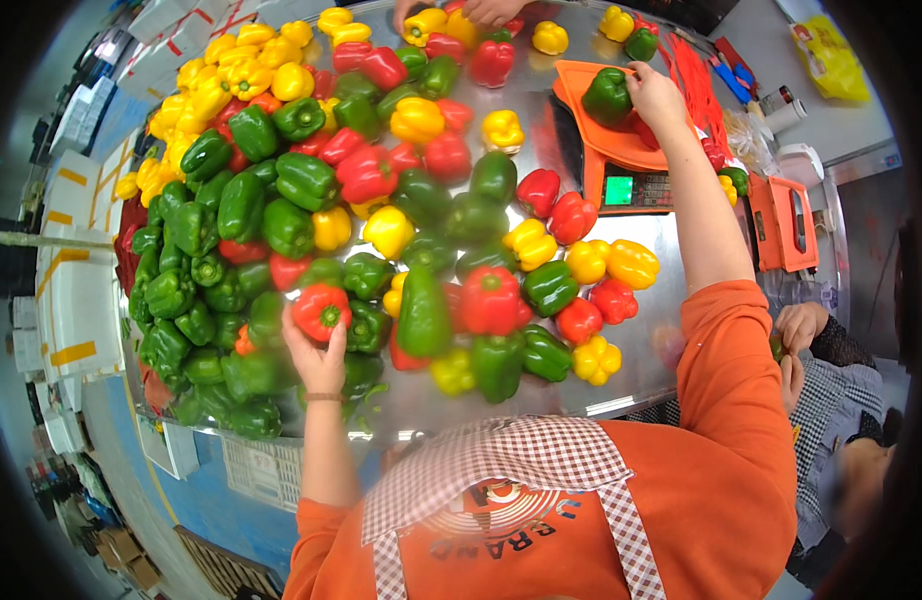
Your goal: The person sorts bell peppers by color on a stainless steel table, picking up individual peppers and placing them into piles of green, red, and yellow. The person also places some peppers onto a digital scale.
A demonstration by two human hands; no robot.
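Observation:
My left hand (316,366) grips a red bell pepper (321,309) with its green stem end facing up, in front of the heap of green bell peppers (194,292). Over on the right, my right hand (656,94) has its fingers on a green bell pepper (607,97) at the orange tray (581,75) of a weighing scale. Part of a red pepper (644,133) shows in that tray under my wrist. The scale's lit green display (619,190) faces me. Several loose red, yellow and green peppers lie between my hands.
Yellow bell peppers (239,64) are piled at the far left of the metal table (641,352). Across the table, another person's hands (491,10) touch peppers. A co-worker's hands (800,330) are at the right. Red strips (693,90) and an orange plastic holder (782,223) lie beyond the scale.

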